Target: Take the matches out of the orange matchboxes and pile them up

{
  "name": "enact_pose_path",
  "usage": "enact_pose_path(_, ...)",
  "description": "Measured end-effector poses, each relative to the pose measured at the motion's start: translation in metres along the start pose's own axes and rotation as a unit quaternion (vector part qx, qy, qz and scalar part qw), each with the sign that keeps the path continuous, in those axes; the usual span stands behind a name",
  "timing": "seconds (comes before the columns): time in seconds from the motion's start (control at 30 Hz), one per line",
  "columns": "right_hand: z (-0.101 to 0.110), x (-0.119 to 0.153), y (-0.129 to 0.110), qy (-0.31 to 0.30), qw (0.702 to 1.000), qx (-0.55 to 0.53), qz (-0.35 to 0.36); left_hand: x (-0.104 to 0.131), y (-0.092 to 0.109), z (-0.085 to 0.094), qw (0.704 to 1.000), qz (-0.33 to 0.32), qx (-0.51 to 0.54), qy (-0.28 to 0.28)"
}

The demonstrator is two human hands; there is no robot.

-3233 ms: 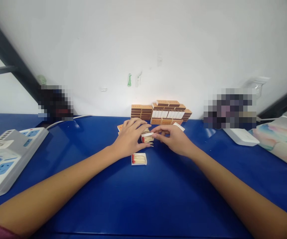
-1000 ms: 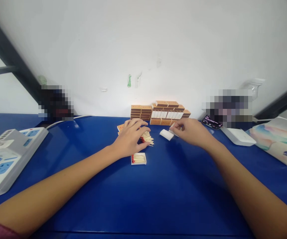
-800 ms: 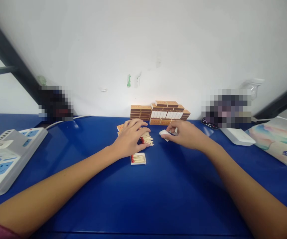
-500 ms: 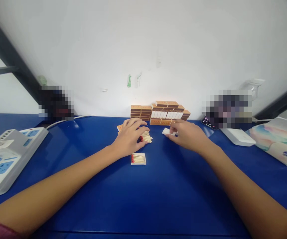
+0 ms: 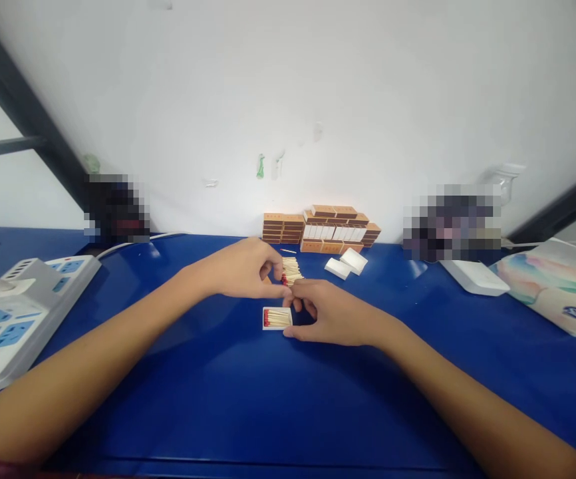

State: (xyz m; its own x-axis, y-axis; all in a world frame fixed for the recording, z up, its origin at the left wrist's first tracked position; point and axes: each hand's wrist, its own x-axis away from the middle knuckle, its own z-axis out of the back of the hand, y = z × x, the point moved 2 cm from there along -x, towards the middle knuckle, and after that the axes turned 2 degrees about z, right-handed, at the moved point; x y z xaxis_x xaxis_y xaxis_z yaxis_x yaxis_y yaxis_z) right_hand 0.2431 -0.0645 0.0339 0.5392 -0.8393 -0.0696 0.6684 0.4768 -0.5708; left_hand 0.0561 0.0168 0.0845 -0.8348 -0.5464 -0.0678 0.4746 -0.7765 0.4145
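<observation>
An open white matchbox tray [image 5: 277, 319] with red-tipped matches lies on the blue table [image 5: 268, 399]. My right hand [image 5: 325, 311] is at its right end, thumb and fingers apart around the edge. Beyond the tray is a loose pile of matches [image 5: 292, 269]. My left hand [image 5: 253, 269] curves over the pile's left side, fingers bent and thumb pointing right; whether it pinches any matches is too small to tell. Two white trays [image 5: 354, 261] lie right of the pile. Something orange is mostly hidden behind my left hand.
Stacked matchboxes [image 5: 335, 229] stand against the white wall. At the left is a power strip [image 5: 43, 332] with a plugged-in adapter. A white box [image 5: 475, 276] and a colourful package [image 5: 547, 286] lie at the right.
My right hand has let go of a white piece and moved left and nearer, to the filled tray. My left hand has shifted slightly left, its fingers more bent, uncovering more of the match pile.
</observation>
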Motion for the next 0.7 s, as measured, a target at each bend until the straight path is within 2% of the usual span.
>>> enact_pose_path(0.07, 0.004, 0.0, 0.004, 0.015, 1.0, -0.012, 0.009, 0.004, 0.004, 0.001, 0.999, -0.011, -0.004, -0.037)
enact_pose_path(0.13, 0.01, 0.0, 0.007, 0.031, 0.999, -0.036, 0.009, 0.005, 0.006, -0.003, 0.998, -0.033, -0.008, -0.045)
enact_pose_path(0.27, 0.019, 0.001, 0.014, 0.064, 0.994, -0.082, -0.012, 0.002, 0.003, -0.012, 0.998, -0.053, -0.039, -0.022)
enact_pose_path(0.43, 0.022, -0.001, 0.021, 0.095, 0.987, -0.115, -0.054, -0.002, 0.001, -0.011, 0.997, -0.056, -0.06, 0.001)
enact_pose_path(0.6, 0.019, -0.005, 0.031, 0.074, 0.972, -0.192, -0.11, -0.004, 0.001, -0.012, 0.994, -0.059, -0.088, 0.03)
enact_pose_path(0.7, 0.018, -0.005, 0.034, 0.084, 0.963, -0.221, -0.127, -0.005, 0.001, -0.015, 0.992, -0.076, -0.094, 0.047)
